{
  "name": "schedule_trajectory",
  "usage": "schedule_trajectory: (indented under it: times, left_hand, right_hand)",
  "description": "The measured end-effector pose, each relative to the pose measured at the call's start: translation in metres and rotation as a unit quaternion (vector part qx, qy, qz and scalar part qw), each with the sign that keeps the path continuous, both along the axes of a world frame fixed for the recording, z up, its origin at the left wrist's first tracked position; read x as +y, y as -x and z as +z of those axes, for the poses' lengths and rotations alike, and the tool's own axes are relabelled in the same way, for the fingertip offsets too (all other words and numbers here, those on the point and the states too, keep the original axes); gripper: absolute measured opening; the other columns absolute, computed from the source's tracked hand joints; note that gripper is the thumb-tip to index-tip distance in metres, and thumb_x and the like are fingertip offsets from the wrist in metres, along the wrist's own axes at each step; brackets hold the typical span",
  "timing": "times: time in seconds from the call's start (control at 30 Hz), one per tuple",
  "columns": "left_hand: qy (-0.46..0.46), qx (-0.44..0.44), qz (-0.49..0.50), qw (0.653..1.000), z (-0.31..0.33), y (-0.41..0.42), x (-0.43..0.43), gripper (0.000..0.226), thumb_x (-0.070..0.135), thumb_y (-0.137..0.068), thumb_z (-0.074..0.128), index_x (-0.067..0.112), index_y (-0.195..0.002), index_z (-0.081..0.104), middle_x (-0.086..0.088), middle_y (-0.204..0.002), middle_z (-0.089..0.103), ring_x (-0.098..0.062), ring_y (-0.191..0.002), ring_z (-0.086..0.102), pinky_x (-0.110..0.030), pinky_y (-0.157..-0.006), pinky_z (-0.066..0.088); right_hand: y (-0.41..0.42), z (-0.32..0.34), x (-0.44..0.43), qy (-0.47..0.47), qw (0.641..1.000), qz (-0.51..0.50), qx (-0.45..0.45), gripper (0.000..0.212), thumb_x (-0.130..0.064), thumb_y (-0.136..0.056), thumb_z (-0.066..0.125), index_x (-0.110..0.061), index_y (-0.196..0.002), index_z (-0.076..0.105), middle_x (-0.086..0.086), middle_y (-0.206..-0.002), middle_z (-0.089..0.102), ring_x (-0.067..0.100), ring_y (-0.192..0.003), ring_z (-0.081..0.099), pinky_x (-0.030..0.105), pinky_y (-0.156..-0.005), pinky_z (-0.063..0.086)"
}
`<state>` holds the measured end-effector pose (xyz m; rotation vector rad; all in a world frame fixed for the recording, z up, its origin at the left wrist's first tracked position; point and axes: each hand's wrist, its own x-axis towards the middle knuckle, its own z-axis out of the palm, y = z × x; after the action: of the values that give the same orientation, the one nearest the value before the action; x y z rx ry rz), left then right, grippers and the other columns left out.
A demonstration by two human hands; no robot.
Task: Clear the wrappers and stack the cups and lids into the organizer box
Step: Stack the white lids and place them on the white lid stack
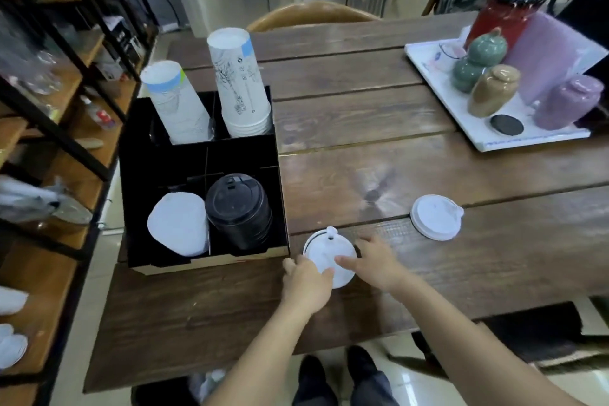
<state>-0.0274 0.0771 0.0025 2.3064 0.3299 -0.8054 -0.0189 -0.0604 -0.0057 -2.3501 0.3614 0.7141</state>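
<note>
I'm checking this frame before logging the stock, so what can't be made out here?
All in the head view:
- White lid under both hands: the left hand and right hand cover its near edge, so whether it is one lid or several is unclear.
- Organizer box: its dark middle compartments hide any contents.
- Black lids: count unreadable, rims merge.
- Shelf items: blurred.
</note>
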Motion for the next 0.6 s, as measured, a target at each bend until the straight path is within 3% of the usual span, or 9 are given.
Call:
schedule_trajectory:
  times: [0.07,0.13,0.17,0.23,0.33,0.43,0.5,0.6]
  left_hand:
    - [0.031,0.005,0.067,0.997,-0.008,-0.004,-0.004,0.054,0.031,-0.09,0.048,0.004,-0.135,0.036,-0.012,-0.135,0.029,-0.033,-0.119,0.045,-0.045,-0.096,0.048]
    - [0.058,0.014,0.129,0.99,-0.012,-0.009,-0.008,0.054,0.026,-0.088,0.05,0.008,-0.137,0.035,-0.01,-0.136,0.027,-0.032,-0.12,0.043,-0.046,-0.092,0.051]
    - [0.072,0.022,0.157,0.985,-0.014,-0.011,-0.009,0.054,0.024,-0.088,0.051,0.009,-0.137,0.035,-0.009,-0.137,0.026,-0.032,-0.12,0.043,-0.046,-0.091,0.053]
    - [0.102,0.029,0.199,0.974,-0.014,-0.012,-0.012,0.05,0.02,-0.088,0.051,0.009,-0.135,0.039,-0.01,-0.138,0.03,-0.032,-0.118,0.046,-0.046,-0.088,0.054]
    - [0.179,0.039,0.252,0.95,-0.011,-0.013,-0.016,0.033,0.012,-0.088,0.054,0.004,-0.121,0.052,-0.013,-0.133,0.046,-0.031,-0.111,0.054,-0.038,-0.073,0.056]
    - [0.241,0.063,0.284,0.926,0.001,-0.015,-0.025,0.023,0.005,-0.088,0.057,0.002,-0.111,0.054,-0.014,-0.125,0.053,-0.029,-0.107,0.055,-0.037,-0.078,0.054]
    - [0.271,0.062,0.283,0.918,0.009,-0.017,-0.036,0.028,0.005,-0.087,0.061,0.001,-0.114,0.053,-0.014,-0.121,0.054,-0.027,-0.105,0.054,-0.039,-0.081,0.054]
    - [0.301,0.064,0.271,0.912,0.019,-0.023,-0.058,0.033,0.007,-0.085,0.064,0.003,-0.116,0.054,-0.013,-0.117,0.058,-0.026,-0.103,0.057,-0.036,-0.074,0.056]
  right_hand:
    - [0.007,-0.005,-0.001,-0.029,1.0,-0.002,0.013,0.046,-0.045,-0.085,0.056,-0.008,-0.111,0.06,0.011,-0.149,0.026,0.031,-0.137,0.025,0.043,-0.111,0.028]
    - [0.01,-0.007,0.0,-0.049,0.999,-0.024,0.0,0.038,-0.041,-0.086,0.056,-0.01,-0.109,0.061,0.009,-0.149,0.026,0.029,-0.139,0.021,0.04,-0.11,0.026]
    - [0.01,-0.008,0.0,-0.063,0.997,-0.047,-0.011,0.029,-0.038,-0.086,0.058,-0.011,-0.098,0.061,0.01,-0.141,0.034,0.028,-0.134,0.028,0.038,-0.105,0.03]
    - [0.01,-0.011,-0.001,-0.099,0.989,-0.103,-0.041,0.02,-0.032,-0.083,0.064,-0.017,-0.076,0.053,0.01,-0.109,0.046,0.025,-0.106,0.045,0.033,-0.083,0.038]
    - [0.012,-0.007,-0.005,-0.182,0.963,-0.187,-0.071,0.019,-0.022,-0.085,0.063,-0.011,-0.087,0.048,0.003,-0.088,0.051,0.02,-0.085,0.05,0.027,-0.062,0.038]
    - [0.013,-0.002,-0.019,-0.208,0.948,-0.221,-0.095,0.016,-0.021,-0.087,0.061,-0.01,-0.09,0.051,0.001,-0.085,0.056,0.02,-0.082,0.053,0.027,-0.062,0.041]
    - [0.012,0.004,-0.033,-0.211,0.941,-0.244,-0.104,0.016,-0.022,-0.086,0.062,-0.009,-0.092,0.055,0.001,-0.086,0.058,0.02,-0.082,0.055,0.032,-0.069,0.045]
    - [0.01,0.013,-0.058,-0.221,0.926,-0.275,-0.137,0.016,-0.02,-0.088,0.061,-0.005,-0.095,0.058,-0.001,-0.082,0.057,0.019,-0.081,0.054,0.027,-0.066,0.043]
